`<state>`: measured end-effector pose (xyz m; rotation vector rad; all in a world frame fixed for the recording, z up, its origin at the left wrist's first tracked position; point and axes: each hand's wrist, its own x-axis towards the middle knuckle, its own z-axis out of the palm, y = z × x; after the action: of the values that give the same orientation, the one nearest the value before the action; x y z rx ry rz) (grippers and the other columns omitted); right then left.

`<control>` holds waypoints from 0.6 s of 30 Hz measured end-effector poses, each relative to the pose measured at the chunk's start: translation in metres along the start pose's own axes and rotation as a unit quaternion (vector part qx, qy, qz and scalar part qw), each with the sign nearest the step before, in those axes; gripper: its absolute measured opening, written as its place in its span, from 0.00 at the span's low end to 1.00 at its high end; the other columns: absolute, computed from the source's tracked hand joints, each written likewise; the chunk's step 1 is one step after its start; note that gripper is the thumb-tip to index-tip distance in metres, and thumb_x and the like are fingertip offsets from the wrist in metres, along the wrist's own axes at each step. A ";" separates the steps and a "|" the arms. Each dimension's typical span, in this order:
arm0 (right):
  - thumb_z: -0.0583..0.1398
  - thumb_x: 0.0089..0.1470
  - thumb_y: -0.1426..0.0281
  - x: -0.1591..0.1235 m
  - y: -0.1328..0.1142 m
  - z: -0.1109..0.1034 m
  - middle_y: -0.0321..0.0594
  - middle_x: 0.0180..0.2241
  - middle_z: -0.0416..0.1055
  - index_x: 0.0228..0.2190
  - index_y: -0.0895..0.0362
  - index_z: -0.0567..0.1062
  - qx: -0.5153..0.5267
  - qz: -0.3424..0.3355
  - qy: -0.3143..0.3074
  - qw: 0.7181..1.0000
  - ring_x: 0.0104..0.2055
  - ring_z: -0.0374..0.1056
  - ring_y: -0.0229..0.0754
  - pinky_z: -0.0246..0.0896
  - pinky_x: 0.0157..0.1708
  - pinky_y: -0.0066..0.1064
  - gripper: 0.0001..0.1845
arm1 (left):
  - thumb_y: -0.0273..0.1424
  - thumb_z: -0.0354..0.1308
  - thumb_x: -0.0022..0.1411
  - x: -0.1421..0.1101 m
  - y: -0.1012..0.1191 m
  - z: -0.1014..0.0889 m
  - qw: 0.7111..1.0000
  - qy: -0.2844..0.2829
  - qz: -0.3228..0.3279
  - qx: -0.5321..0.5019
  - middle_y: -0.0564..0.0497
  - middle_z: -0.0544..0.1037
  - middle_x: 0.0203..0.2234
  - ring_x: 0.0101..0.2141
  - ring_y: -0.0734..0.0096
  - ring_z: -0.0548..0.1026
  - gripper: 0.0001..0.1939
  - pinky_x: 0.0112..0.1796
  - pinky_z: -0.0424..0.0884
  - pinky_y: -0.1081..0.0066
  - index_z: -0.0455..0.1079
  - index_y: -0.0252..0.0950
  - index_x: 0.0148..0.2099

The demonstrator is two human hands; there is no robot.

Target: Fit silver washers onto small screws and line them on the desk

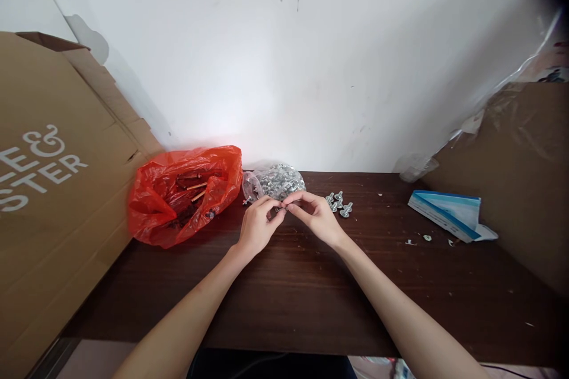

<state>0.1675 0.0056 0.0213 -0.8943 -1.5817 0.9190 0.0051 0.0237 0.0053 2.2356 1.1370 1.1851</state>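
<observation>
My left hand [258, 224] and my right hand [316, 217] meet above the dark wooden table, fingertips almost touching. Both pinch a small metal part [279, 209], mostly hidden by the fingers; its exact kind does not show. Just behind them lies a clear plastic bag [280, 180] full of small shiny metal pieces. To the right of my right hand is a small pile of silver metal pieces [340, 204] with round flat heads and short stems, like bolts.
A red plastic bag [153, 213] holding dark pieces and thin sticks stands at the left, beside a large cardboard box [53, 201]. On the right, a blue-and-white packet [448, 213] and scraps [427, 237] lie near another cardboard box [511, 172]. A white wall [311, 71] closes the back.
</observation>
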 end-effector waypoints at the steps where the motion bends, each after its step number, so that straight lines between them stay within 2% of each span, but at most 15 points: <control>1: 0.59 0.54 0.66 0.000 -0.001 0.000 0.39 0.34 0.73 0.33 0.55 0.75 0.010 0.004 -0.001 1.000 0.37 0.69 0.40 0.65 0.41 0.34 0.07 | 0.29 0.56 0.59 0.000 0.000 0.000 1.000 -0.003 0.000 0.002 0.53 0.71 0.27 0.24 0.77 0.66 0.04 0.27 0.63 0.76 0.71 0.36 0.35; 6: 0.60 0.52 0.62 -0.001 -0.006 0.002 0.38 0.31 0.73 0.33 0.56 0.74 0.024 0.016 0.004 1.000 0.36 0.70 0.41 0.66 0.40 0.35 0.10 | 0.30 0.55 0.59 -0.001 0.001 0.001 1.000 -0.003 0.005 0.001 0.53 0.71 0.27 0.24 0.77 0.66 0.05 0.26 0.64 0.76 0.71 0.35 0.35; 10: 0.61 0.50 0.59 0.000 -0.003 0.003 0.40 0.34 0.73 0.34 0.55 0.73 0.028 0.022 0.039 0.999 0.38 0.71 0.42 0.66 0.41 0.36 0.13 | 0.29 0.56 0.58 -0.001 0.001 0.001 1.000 0.002 0.007 -0.015 0.52 0.72 0.29 0.24 0.78 0.66 0.04 0.26 0.64 0.77 0.71 0.36 0.36; 13: 0.60 0.51 0.58 0.001 0.004 0.002 0.41 0.35 0.73 0.35 0.56 0.72 -0.026 0.038 0.066 0.997 0.36 0.70 0.41 0.66 0.38 0.34 0.14 | 0.29 0.56 0.58 0.000 0.002 0.000 1.000 0.009 0.010 -0.024 0.53 0.71 0.28 0.23 0.79 0.66 0.04 0.25 0.64 0.77 0.71 0.36 0.36; 16: 0.58 0.53 0.57 0.001 0.008 0.000 0.38 0.27 0.72 0.29 0.57 0.74 -0.120 0.062 0.031 0.990 0.31 0.68 0.40 0.64 0.33 0.32 0.15 | 0.29 0.55 0.59 0.000 0.003 -0.001 0.999 0.015 0.018 -0.027 0.53 0.71 0.28 0.24 0.79 0.66 0.04 0.24 0.64 0.78 0.71 0.36 0.35; 18: 0.57 0.54 0.58 0.001 0.007 -0.001 0.38 0.26 0.72 0.28 0.57 0.74 -0.135 0.058 0.010 0.989 0.30 0.67 0.40 0.63 0.33 0.32 0.15 | 0.29 0.55 0.58 0.000 0.002 -0.001 0.999 0.019 0.019 -0.025 0.53 0.70 0.28 0.23 0.79 0.66 0.04 0.24 0.64 0.78 0.71 0.36 0.35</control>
<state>0.1690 0.0093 0.0152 -1.1926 -1.6754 0.7828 0.0055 0.0227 0.0074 2.2149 1.0712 1.2615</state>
